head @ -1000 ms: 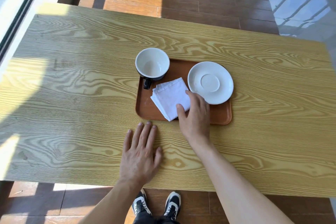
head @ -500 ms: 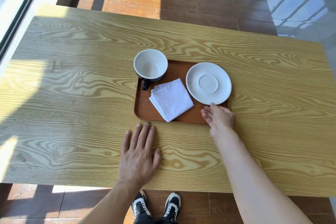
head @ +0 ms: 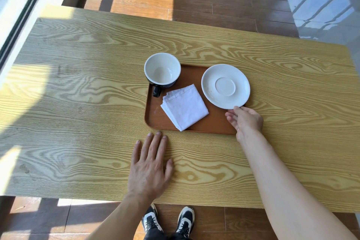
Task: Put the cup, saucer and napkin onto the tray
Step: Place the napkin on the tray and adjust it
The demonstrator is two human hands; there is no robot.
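A brown tray [head: 212, 124] lies in the middle of the wooden table. In its far left corner stands a dark cup [head: 162, 69] with a white inside, its handle pointing toward me. A folded white napkin [head: 185, 107] lies in the tray's middle. On the tray's right side rests a white saucer [head: 225, 86], which overhangs the far and right edges. My right hand [head: 245, 121] rests over the tray's near right corner, fingers loosely curled and apart, the thumb tip at the saucer's near rim. My left hand [head: 150, 165] lies flat on the table just in front of the tray.
The wooden table [head: 78, 103] has its near edge right by my body, and my shoes [head: 167, 220] show below it. A window frame [head: 23, 15] runs along the left. Wooden floor lies beyond the table's far edge.
My right hand has let go of the napkin and moved right to the tray's near right corner below the saucer. The left hand has stayed flat on the table.
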